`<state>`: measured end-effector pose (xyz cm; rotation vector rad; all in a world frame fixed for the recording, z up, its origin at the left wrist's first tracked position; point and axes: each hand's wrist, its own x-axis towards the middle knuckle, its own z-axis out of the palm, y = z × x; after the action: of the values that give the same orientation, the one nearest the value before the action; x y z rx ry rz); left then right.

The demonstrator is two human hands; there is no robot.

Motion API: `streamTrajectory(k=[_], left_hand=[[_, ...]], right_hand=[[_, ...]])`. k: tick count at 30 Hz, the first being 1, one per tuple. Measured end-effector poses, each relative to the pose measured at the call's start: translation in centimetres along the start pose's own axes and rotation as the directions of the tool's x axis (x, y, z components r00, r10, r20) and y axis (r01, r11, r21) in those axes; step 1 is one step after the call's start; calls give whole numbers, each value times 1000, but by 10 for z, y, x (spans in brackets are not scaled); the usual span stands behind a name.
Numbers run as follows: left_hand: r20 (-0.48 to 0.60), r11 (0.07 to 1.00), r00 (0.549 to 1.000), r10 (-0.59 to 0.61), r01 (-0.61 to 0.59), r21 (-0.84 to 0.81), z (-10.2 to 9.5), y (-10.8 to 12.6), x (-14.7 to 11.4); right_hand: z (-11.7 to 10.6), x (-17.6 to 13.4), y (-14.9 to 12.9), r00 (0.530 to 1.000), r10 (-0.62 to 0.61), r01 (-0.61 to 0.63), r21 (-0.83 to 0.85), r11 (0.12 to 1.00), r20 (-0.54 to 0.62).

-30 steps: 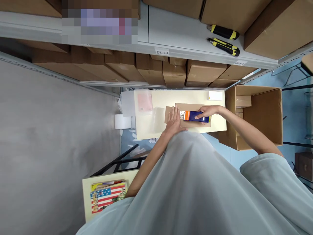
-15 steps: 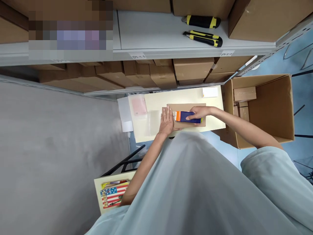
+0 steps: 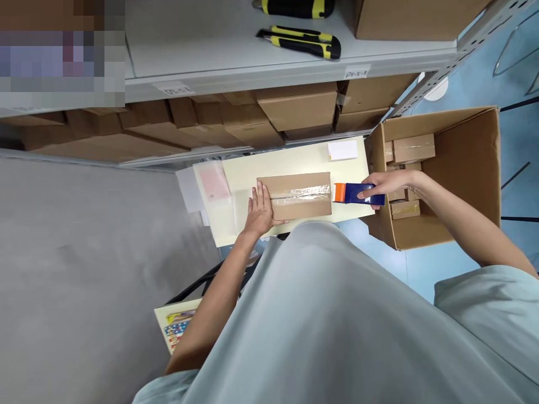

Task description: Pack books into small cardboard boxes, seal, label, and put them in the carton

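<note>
A closed brown cardboard box [image 3: 290, 210] lies flat on the cream tabletop, with shiny clear tape along its middle seam. Spread over the box's left end, my left hand [image 3: 260, 213] rests flat with its fingers stretched out. My right hand [image 3: 381, 188] grips a dark blue tape dispenser [image 3: 351, 193] with an orange and white end. The dispenser is just off the box's right end, near the table's right edge. I cannot tell whether tape still joins it to the box.
On the right stands a large open carton [image 3: 467, 179] with several small taped boxes inside. A white card or small box [image 3: 342, 150] lies at the table's back. Two utility knives [image 3: 303, 42] lie on the grey shelf [image 3: 189, 47], above a row of cartons [image 3: 298, 109].
My right hand moved the tape dispenser rightward along the box and past its right end. Tape now shows over the seam. My left hand stays on the left end. The view shifted.
</note>
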<state>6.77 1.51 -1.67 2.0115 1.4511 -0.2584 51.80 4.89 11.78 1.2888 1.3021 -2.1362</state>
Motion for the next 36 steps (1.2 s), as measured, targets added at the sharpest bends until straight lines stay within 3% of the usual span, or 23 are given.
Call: streamTrajectory(k=[12, 17, 21, 23, 26, 29, 32, 36], left_hand=[[18, 996, 999, -32, 31, 82, 1, 5, 4], [36, 990, 997, -72, 67, 122, -3, 11, 3], [-19, 986, 1000, -16, 19, 166, -13, 38, 3], [-26, 984, 994, 108, -104, 143, -15, 65, 9], [-12, 949, 950, 313, -312, 51, -11, 111, 25], [-25, 910, 912, 410, -411, -52, 3, 143, 44], [-18, 914, 917, 398, -398, -80, 18, 151, 58], [-9, 930, 931, 365, -365, -42, 28, 141, 64]], right_hand=[[-27, -4, 37, 1000, -21, 21, -44, 999, -1], [-27, 17, 52, 999, 1, -4, -59, 998, -46], [-25, 30, 62, 995, 12, -15, -27, 1000, -94], [-26, 29, 66, 993, 18, -18, 0, 1000, -120], [-30, 24, 71, 985, 53, -46, 47, 998, -164], [-33, 21, 77, 981, 78, -68, 61, 996, -178], [-33, 22, 82, 988, 49, -44, 40, 998, -149], [-33, 31, 85, 986, 10, -11, -6, 1000, -164]])
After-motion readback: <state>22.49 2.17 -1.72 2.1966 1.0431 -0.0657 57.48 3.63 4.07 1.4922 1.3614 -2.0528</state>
